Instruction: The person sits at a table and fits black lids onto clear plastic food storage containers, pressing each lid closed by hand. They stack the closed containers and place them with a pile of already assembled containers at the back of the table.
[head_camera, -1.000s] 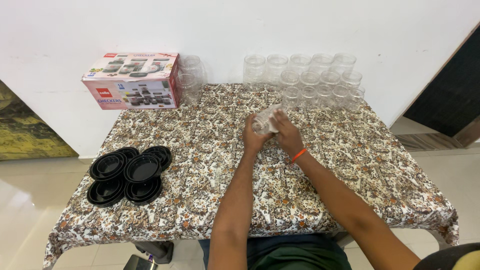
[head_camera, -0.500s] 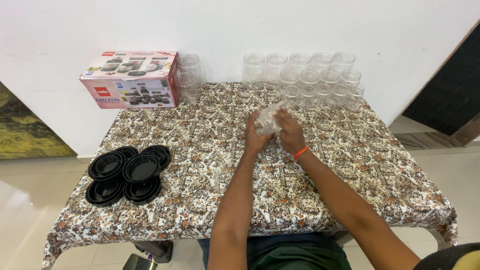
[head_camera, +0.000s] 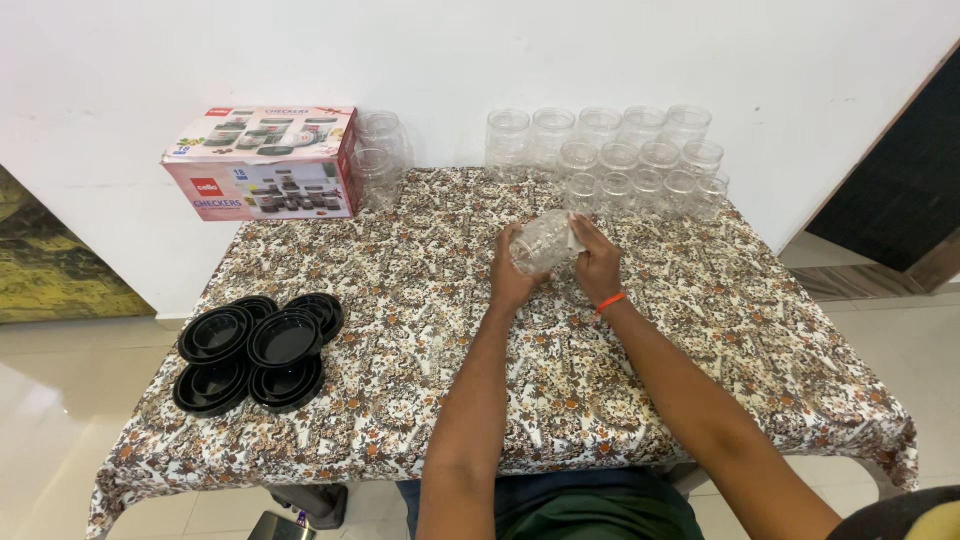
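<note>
A clear plastic jar (head_camera: 543, 241) lies tilted on its side between both my hands, just above the patterned tablecloth (head_camera: 420, 330) near the table's middle. My left hand (head_camera: 510, 278) cups its left side and base. My right hand (head_camera: 596, 262), with an orange band on the wrist, grips its right side. Behind my hands, several more clear jars (head_camera: 620, 155) stand in rows at the back right of the table. A cluster of black round lids (head_camera: 258, 345) lies at the front left.
A pink and white product box (head_camera: 262, 165) sits at the back left, with two clear jars (head_camera: 380, 155) stacked beside it. A white wall runs behind the table. Tiled floor shows on both sides.
The jar has turned a little in my hands, which stay over the same spot on the table.
</note>
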